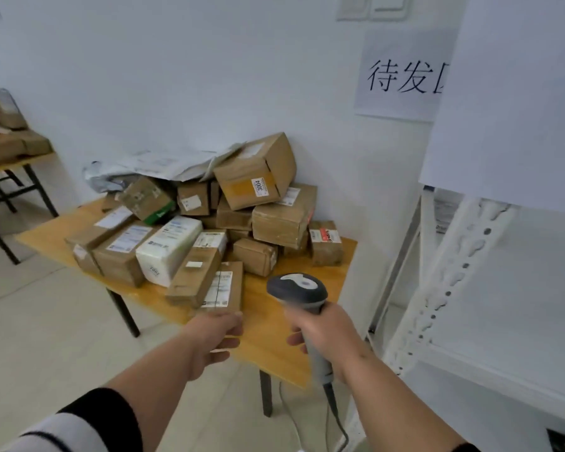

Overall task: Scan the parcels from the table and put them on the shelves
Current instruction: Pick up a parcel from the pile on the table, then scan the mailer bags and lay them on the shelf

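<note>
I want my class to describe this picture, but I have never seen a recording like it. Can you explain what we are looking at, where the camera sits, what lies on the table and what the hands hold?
There is no machine here: a person works with bare hands, and the one camera is worn on their head, looking forward and down. That is why you see two forearms reaching away from you.

The wooden table carries a heap of parcels, mostly brown cardboard boxes, with a white parcel among them and grey mail bags at the back. The right hand grips a barcode scanner, whose cable hangs down. The left hand reaches to the flat box nearest the table edge; whether it grips it I cannot tell. White shelves stand on the right.
</note>
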The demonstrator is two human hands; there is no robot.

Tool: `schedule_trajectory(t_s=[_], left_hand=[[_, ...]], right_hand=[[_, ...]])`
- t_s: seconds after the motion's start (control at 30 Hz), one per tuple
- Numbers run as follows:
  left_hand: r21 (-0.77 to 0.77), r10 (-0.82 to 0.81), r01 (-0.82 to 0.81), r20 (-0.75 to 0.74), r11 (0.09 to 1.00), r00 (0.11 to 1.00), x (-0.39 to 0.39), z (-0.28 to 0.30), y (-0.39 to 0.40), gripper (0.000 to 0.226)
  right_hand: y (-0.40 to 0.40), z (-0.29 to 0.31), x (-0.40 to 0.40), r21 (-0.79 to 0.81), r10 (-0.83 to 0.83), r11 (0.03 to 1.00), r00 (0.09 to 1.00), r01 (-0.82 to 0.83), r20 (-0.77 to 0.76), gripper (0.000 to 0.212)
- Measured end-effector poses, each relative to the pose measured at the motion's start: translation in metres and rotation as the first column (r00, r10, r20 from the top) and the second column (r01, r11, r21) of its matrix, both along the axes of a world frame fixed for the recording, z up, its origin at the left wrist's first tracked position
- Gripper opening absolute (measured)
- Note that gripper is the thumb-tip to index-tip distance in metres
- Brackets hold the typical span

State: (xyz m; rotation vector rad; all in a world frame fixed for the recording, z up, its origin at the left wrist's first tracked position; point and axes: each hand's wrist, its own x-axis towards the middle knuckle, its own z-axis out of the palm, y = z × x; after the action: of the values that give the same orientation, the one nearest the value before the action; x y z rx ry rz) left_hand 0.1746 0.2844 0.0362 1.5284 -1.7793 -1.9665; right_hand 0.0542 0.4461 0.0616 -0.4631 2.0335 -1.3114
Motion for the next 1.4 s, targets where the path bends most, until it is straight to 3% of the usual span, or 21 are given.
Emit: schedule_trajectory(t_s=[0.57,0.73,0.9,1.03,1.13,1.3,1.4], left_hand=[[-0.081,0.202,-0.212,-0.113,0.974,0.973,-0.019,0.046,-0.286,0.022],[-0.118,0.225,-0.247,-0.173,0.962,0.959,-0.028,0.056,-0.394,0.02],[-0.273,0.197,-0.232,-0.149,0.934,0.969,-0.042,0.074,-0.484,0.027],[-0.356,0.136,-0.166,-0.11,0.919,0.985,-0.067,0.079,-0.523,0.056],[-0.382,0.084,-0.103,-0.066,0.918,0.994,-0.091,0.08,-0.545,0.065],[-0.416,0.003,0.034,0.09,0.909,0.996,-0.124,0.074,-0.571,0.049],[-0.317,0.031,-0.017,0.037,0.948,0.999,-0.132,0.075,-0.573,0.023]], right_hand=[[-0.301,0.044,-0.059,-0.112,0.191,0.975,0.981,-0.192,-0.025,0.022],[-0.396,0.046,-0.065,-0.165,0.105,0.981,0.994,-0.097,0.036,0.021],[-0.466,0.049,-0.073,-0.188,0.004,0.982,0.997,0.011,0.082,0.023],[-0.498,0.046,-0.087,-0.163,-0.079,0.982,0.992,0.095,0.102,0.029],[-0.52,0.041,-0.101,-0.155,-0.129,0.977,0.986,0.144,0.102,0.034],[-0.545,0.035,-0.117,-0.166,-0.121,0.975,0.98,0.147,0.158,0.033],[-0.554,0.03,-0.121,-0.173,-0.14,0.97,0.975,0.169,0.172,0.03]])
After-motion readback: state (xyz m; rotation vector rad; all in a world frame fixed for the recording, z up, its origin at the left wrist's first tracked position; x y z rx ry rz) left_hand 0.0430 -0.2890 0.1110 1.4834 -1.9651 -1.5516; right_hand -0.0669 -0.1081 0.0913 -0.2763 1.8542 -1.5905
